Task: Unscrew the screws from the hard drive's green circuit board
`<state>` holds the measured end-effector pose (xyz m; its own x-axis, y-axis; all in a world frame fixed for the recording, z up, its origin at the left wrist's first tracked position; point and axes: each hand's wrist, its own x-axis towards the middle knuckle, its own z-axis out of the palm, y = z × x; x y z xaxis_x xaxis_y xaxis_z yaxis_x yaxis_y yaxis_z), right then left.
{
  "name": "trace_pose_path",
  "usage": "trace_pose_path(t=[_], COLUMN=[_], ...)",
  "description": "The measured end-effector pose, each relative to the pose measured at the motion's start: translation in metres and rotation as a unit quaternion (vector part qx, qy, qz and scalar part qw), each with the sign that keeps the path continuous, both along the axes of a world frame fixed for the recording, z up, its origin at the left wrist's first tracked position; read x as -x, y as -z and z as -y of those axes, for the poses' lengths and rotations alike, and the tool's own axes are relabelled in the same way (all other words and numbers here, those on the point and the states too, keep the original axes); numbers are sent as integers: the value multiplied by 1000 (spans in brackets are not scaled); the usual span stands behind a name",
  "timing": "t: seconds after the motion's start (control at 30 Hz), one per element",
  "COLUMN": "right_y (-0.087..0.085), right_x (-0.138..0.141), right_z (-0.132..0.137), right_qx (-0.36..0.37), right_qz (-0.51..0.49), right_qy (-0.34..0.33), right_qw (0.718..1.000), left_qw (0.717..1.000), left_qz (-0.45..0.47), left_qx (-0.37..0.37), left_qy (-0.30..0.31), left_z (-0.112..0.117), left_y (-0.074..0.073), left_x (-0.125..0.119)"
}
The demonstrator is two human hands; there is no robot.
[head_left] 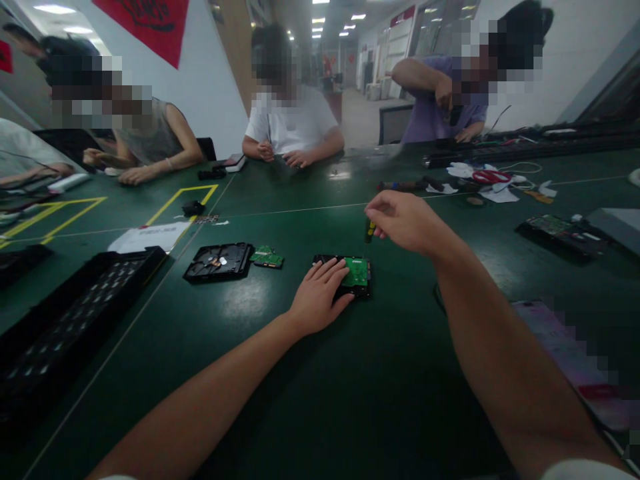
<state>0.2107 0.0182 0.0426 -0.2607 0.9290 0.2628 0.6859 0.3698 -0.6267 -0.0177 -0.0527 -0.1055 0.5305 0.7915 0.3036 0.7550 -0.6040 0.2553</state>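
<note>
A black hard drive (pixel 364 291) lies on the green table with its green circuit board (pixel 357 272) facing up. Across its left part my left hand (pixel 320 297) rests flat, fingers spread, covering much of it. My right hand (pixel 405 220) is closed around a screwdriver (pixel 370 230) with a yellow and black handle, held upright over the drive's far right edge. Its thin shaft points down at the board; whether the tip sits in a screw is too small to tell. To the left lie another black drive body (pixel 220 261) and a loose green circuit board (pixel 267 257).
A long black tray (pixel 75 320) stands at the left, near a white paper sheet (pixel 150 237). Another drive (pixel 560 237), a pink patterned item (pixel 575 353) and scattered scraps (pixel 493 179) lie at the right. Several people sit across the table, including one in a white shirt (pixel 295 127).
</note>
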Motion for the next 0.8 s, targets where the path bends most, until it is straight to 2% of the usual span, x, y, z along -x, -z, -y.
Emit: trace_pose_path(t=[0.23, 0.33, 0.47, 0.67, 0.8], right_y=[-1, -4, -3, 0, -2], right_x=[-3, -2, 1, -1, -3], right_z=[1, 4, 4, 2, 4], right_qx=[-26, -6, 23, -9, -21], right_qz=[27, 25, 1, 15, 8], right_qy=[18, 27, 8, -21, -2], right_qw=[999, 999, 1000, 1000, 1000], left_qw=[1000, 1000, 1000, 1000, 1000], left_qz=[-7, -4, -3, -2, -1], left_qx=[0, 0, 0, 1, -1], left_qy=[1, 2, 2, 4, 4], left_z=[0, 0, 0, 1, 0], left_y=[-1, -1, -1, -2, -1], left_x=[0, 0, 1, 0, -1])
